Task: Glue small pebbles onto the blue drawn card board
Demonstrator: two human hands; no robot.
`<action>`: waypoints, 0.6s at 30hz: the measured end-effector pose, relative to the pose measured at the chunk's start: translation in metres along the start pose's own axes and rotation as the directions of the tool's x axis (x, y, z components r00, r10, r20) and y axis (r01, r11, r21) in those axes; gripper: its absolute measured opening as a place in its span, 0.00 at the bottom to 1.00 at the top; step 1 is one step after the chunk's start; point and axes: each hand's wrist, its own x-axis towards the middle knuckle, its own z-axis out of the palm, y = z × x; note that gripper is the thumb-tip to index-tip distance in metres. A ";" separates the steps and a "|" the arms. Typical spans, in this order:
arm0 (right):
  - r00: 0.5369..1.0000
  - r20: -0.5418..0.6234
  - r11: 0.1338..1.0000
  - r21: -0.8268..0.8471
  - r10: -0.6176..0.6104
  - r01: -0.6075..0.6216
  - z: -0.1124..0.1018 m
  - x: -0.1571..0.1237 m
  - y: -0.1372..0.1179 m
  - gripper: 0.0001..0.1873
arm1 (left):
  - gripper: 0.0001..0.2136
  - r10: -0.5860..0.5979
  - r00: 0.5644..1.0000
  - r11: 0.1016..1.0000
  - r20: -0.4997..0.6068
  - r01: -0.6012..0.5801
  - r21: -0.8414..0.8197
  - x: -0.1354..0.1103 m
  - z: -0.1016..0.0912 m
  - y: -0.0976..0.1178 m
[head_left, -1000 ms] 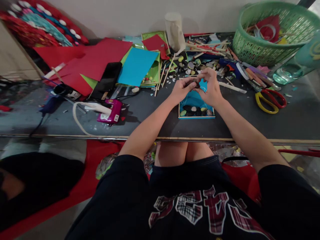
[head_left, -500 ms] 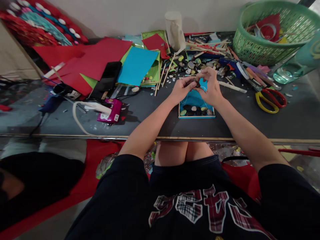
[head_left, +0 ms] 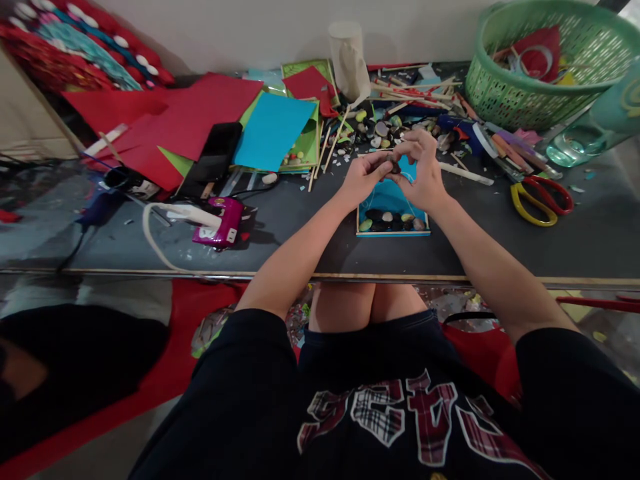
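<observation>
My left hand and my right hand meet above a small blue framed board. Between their fingertips they pinch a small dark pebble. A row of dark and pale pebbles lies along the near edge of the blue board. A heap of loose pebbles sits on the table just beyond my hands.
Red, blue and green paper sheets and a black phone lie at the left. A pink device with a white cord sits near the front edge. Yellow-and-red scissors, a green basket, wooden sticks and a paper roll crowd the back right.
Both hands stay pinched on the pebble above the blue board; my right hand's fingers have shifted slightly upward. Little else differs.
</observation>
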 end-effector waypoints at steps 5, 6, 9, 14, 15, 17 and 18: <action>0.999 0.043 0.999 0.031 0.018 -0.020 -0.002 0.001 -0.004 0.39 | 0.29 -0.005 1.000 0.999 0.003 0.005 -0.049 -0.001 0.002 0.002; 0.999 0.042 0.999 0.036 0.026 -0.027 -0.001 0.001 -0.004 0.39 | 0.30 -0.008 1.000 0.999 0.003 0.008 -0.053 0.000 0.002 0.002; 0.998 0.016 0.998 0.031 0.055 -0.055 -0.001 0.001 -0.003 0.42 | 0.31 -0.011 1.000 0.999 -0.003 0.011 -0.044 0.000 0.001 0.002; 0.994 0.063 0.993 0.063 0.094 -0.098 -0.013 0.005 -0.014 0.45 | 0.34 -0.022 1.000 1.000 0.015 0.022 0.008 0.001 -0.001 0.001; 0.992 0.074 0.992 0.074 0.098 -0.104 -0.016 0.006 -0.016 0.43 | 0.34 -0.025 1.000 1.000 0.017 0.024 0.018 0.001 -0.001 0.001; 0.993 0.061 0.991 0.075 0.105 -0.110 -0.021 0.007 -0.020 0.37 | 0.35 -0.026 1.000 0.999 0.010 0.026 0.036 0.002 -0.001 0.002; 0.993 0.045 0.992 0.063 0.107 -0.110 -0.023 0.008 -0.020 0.36 | 0.35 -0.027 1.000 0.999 0.009 0.027 0.045 0.002 -0.001 0.002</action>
